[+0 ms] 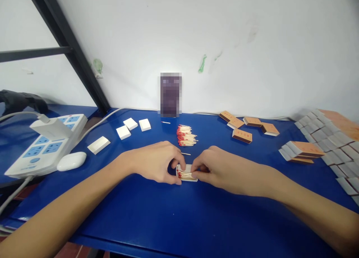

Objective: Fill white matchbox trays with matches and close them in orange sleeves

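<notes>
A small white matchbox tray (193, 180) lies on the blue table in front of me, with red-headed matches (184, 174) in it. My left hand (159, 162) grips the tray's left end between thumb and fingers. At the right end, my right hand (217, 168) has thumb and forefinger pinched on the matches' pale ends, partly hiding them. Just beyond the tray is a heap of matches (186, 136), red heads to the left. One loose match (185, 154) lies between heap and tray, and another match (166, 122) lies farther back.
White box pieces (123, 132) lie at the left. Orange matchboxes (242, 136) are scattered at the back right, near stacked matchboxes (304, 150) and rows of grey-white boxes (331, 138). A power strip (42, 149) and white earbud case (71, 161) sit far left. A pixelated upright object (171, 95) leans on the wall.
</notes>
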The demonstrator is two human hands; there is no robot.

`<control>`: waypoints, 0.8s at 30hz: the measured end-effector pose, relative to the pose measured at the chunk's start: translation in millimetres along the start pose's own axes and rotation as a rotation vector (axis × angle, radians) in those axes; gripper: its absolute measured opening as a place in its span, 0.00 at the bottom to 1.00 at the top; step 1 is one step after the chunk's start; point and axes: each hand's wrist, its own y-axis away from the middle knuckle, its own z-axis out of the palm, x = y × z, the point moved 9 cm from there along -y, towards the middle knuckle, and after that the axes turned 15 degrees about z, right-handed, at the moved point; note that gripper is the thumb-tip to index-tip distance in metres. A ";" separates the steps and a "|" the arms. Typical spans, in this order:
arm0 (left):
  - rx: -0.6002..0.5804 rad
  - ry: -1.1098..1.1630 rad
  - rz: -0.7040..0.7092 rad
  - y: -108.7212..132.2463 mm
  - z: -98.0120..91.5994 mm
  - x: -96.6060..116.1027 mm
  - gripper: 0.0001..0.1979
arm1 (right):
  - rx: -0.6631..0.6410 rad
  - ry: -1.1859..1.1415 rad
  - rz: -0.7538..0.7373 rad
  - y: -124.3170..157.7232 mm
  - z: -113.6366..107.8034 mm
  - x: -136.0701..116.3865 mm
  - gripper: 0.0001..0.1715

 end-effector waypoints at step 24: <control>-0.004 -0.089 0.009 -2.6 -2.5 2.4 0.08 | -0.028 -0.022 -0.140 1.5 0.5 -1.5 0.10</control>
